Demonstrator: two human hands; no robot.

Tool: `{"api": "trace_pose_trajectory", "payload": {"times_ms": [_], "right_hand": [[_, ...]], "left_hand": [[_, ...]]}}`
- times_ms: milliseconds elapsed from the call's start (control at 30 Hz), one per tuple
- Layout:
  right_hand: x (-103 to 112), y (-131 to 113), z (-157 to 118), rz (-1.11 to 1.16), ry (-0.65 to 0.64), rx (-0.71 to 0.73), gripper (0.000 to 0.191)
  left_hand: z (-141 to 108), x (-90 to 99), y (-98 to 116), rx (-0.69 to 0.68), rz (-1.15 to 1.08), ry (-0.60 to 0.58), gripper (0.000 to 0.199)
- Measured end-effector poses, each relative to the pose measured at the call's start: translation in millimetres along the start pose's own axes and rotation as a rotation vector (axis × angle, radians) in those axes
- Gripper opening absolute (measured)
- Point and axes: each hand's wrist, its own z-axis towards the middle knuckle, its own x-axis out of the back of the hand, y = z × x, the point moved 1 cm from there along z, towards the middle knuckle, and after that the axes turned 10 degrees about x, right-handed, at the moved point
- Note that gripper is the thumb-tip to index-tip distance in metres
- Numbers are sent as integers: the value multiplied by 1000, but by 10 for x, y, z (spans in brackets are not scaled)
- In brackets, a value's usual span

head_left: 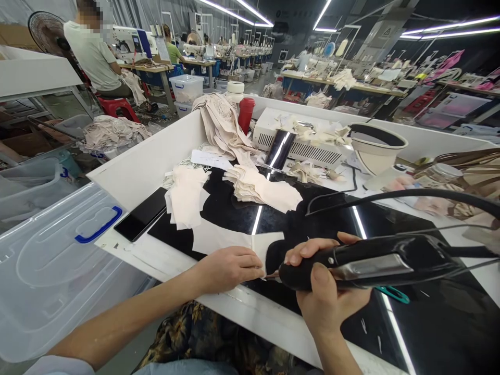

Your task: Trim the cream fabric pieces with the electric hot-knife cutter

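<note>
Our left hand [232,268] presses a pale fabric piece [223,238] against the black panel [433,317] on our counter [255,307], while our right hand [326,291] grips a black corded tool [377,260], tip near the fabric's corner.

The head view faces forward and downward; the white table [250,304] lies near. Its far reach includes sewing machines [195,50].

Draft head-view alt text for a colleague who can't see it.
The right hand grips a black corded handheld tool, its tip close to a pale fabric piece that the left hand holds on a glossy black work surface. Just beyond lie two stacks of cream fabric pieces, with a smartphone to the left.
</note>
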Motion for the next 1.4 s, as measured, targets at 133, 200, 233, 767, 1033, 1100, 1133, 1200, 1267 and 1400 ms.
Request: {"api": "trace_pose_trajectory", "payload": {"times_ms": [133,200,233,767,1033,1100,1133,1200,1267,1400], "right_hand": [[-3,-9,27,-5,33,14,43],[-7,-13,39,-11,46,15,42],[-8,-14,40,-11,45,13,42],[22,-20,-88,27,-26,-22,43],[291,-144,177,-49,101,79,41],[370,-91,273,-74,160,88,40],[399,-55,304,-88,167,85,40],[431,17,330,-111,152,73,42],[430,78,325,-115,136,74,43],[384,167,315,-101,140,102,45]], "left_hand": [[-2,0,-2,3,-1,-7,27],[-5,-4,-7,4,3,-14,27],[-6,-6,-9,3,2,-15,28],[-46,17,28,48,2,5,27],[-147,218,256,34,-100,-80,23],[-69,240,253,40,-90,-68,23],[-9,237,244,49,-77,-58,23],[135,204,220,68,-46,-38,22],[278,139,198,75,0,-31,21],[447,-31,161,55,79,-27,21]]}}
